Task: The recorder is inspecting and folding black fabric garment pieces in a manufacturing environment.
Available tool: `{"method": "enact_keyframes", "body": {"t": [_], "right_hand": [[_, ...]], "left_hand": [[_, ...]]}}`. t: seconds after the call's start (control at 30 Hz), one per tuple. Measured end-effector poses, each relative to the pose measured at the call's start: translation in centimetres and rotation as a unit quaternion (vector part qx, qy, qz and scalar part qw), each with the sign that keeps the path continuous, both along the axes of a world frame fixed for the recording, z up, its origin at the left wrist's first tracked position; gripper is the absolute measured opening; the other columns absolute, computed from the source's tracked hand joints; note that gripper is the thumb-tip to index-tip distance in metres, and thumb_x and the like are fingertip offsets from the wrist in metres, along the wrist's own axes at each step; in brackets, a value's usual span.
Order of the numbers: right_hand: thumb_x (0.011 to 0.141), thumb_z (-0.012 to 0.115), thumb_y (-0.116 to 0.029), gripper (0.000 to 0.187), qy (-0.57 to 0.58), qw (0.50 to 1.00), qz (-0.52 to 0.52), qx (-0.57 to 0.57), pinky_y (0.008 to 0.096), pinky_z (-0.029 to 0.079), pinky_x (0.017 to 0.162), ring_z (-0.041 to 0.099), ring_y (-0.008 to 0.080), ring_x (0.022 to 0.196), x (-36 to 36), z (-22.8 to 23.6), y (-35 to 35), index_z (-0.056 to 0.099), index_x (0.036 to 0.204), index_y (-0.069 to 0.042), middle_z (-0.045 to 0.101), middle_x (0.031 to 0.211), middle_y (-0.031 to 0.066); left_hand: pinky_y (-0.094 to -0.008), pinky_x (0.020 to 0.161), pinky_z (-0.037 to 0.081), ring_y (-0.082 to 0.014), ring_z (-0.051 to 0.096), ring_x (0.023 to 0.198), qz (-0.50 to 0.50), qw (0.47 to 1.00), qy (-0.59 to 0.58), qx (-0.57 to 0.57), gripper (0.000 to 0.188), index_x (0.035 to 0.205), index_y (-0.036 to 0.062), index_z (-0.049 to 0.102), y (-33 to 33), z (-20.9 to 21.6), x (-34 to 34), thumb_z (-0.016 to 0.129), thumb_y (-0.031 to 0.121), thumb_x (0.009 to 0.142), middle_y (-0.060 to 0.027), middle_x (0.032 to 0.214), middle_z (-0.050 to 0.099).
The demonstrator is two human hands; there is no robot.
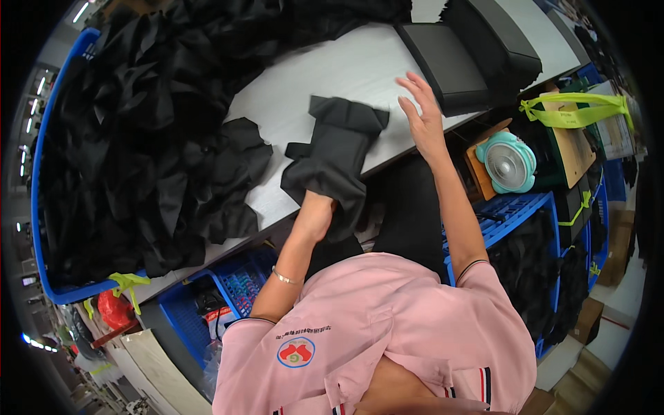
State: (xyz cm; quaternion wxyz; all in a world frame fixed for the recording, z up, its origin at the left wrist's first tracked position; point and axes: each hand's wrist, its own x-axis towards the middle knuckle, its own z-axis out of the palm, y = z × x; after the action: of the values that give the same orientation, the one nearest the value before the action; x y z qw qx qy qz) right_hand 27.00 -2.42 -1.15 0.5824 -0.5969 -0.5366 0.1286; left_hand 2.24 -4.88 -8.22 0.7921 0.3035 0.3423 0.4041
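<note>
One black fabric piece [337, 143], matte and softly creased, lies partly on the surface [387, 59] and hangs over its near edge, with folded flaps and square corners. The left hand [319, 209] goes into or under this cloth; its fingers are hidden, so I cannot tell how far they are open or whether they grip. The right hand [427, 124] is raised by the near edge, to the right of the cloth; its fingers [420, 88] are spread loosely and have hold of nothing.

Toward the right end of the surface are stacked black panels [446, 66], flat and smooth on top, with rough layered sides. At the left end, a big heap of wrinkled black cloth [145, 152] fills a blue plastic crate [39, 207], and loose folds spread from it toward the middle. The surface is pale, smooth and slightly shiny.

Below the near edge, blue plastic baskets [515, 214] stand on the right side, near a teal fan [510, 164] with round grille. A lime-green strap [577, 114] loops beyond the fan. Lamps glow at the far left of the room.

On the pink shirt [415, 311] are a round emblem [296, 353] with blue border and a line of small dark characters.
</note>
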Motion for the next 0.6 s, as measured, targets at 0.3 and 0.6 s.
{"method": "enact_keyframes", "body": {"t": [0.3, 0.6], "right_hand": [[0.098, 0.064, -0.011, 0.02, 0.279, 0.938, 0.138, -0.15, 0.0271, 0.052, 0.079, 0.065, 0.0138, 0.085, -5.9, -4.3, -11.5, 0.066, 0.111, 0.003, 0.068, 0.095, 0.0072], [0.092, 0.071, -0.013, 0.036, 0.572, 0.783, 0.169, -0.177, 0.0283, 0.051, 0.092, 0.067, 0.013, 0.101, -3.1, -4.6, -6.3, 0.062, 0.125, -0.003, 0.07, 0.114, 0.0053]], "left_hand": [[-0.0218, 0.076, 0.042, -0.0041, 0.052, 0.084, -0.011, 0.997, 0.074, 0.004, 0.03, 0.123, 0.0061, 0.06, -1.1, 2.6, -1.5, 0.06, 0.011, 0.093, 0.002, 0.109, 0.063], [-0.0242, 0.079, 0.056, -0.0136, 0.069, 0.091, -0.094, 0.985, 0.073, 0.124, 0.028, 0.102, -0.0048, 0.069, 0.9, 4.3, 1.8, 0.057, 0.021, 0.102, -0.0093, 0.095, 0.072]]}}
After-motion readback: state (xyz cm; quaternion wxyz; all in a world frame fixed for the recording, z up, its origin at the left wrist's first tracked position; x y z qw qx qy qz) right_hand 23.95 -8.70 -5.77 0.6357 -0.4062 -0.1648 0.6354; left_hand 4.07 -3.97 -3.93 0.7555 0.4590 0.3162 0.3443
